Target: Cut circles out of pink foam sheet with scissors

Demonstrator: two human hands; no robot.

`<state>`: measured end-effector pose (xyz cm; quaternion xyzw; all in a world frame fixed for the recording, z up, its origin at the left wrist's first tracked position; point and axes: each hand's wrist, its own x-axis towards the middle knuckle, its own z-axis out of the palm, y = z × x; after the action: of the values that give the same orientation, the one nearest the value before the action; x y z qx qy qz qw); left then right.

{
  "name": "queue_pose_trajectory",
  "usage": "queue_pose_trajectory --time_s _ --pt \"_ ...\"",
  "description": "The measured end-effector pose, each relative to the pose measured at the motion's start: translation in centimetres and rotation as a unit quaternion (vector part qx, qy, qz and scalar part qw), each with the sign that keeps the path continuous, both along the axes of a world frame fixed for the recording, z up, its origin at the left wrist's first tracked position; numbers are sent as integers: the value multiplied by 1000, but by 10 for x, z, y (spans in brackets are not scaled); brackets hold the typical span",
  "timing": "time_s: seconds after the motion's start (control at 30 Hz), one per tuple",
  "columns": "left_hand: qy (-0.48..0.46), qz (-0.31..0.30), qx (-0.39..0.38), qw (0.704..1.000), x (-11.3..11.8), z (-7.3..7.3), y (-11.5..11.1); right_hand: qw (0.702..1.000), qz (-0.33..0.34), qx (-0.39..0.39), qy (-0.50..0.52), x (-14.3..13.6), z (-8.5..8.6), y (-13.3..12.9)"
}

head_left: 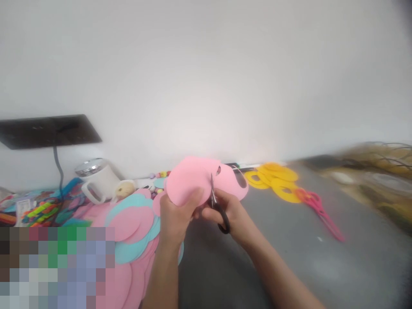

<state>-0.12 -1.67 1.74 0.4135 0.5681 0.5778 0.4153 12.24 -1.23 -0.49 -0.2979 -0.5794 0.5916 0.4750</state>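
My left hand (180,210) grips a round piece of pink paper (186,182), its thumb lying on top of the sheet. In my right hand (230,214) are black-handled scissors (222,219), fingers wrapped round the loops. Their blades point up and away from me, at the right edge of the round piece. More pink paper (230,180) with cut-out holes spreads behind and to the right of the blades. Whether it is joined to the round piece I cannot tell. Left of my left wrist lies a heap of pink and light-blue paper circles (131,225).
Yellow paper rings (278,178) and pink scissors (320,210) lie to the right on the grey table (289,257). On the left stand a white mug with a shiny lid (99,180), colourful craft bits (41,210) and a dark panel with a cable (51,131). A wall rises behind.
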Motion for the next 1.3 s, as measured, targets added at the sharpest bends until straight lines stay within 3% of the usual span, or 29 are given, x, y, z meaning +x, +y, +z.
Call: queue_pose_trajectory --time_s 0.4,0.87,1.3 --pt "3 -16 13 1000 -4 -7 3 999 -10 9 -33 1 3 -2" --pt "8 -38 54 998 -7 -9 5 998 -17 -39 -42 0 2 -3" --pt "44 -28 32 998 -6 -5 2 998 -36 4 -44 1 -3 2"
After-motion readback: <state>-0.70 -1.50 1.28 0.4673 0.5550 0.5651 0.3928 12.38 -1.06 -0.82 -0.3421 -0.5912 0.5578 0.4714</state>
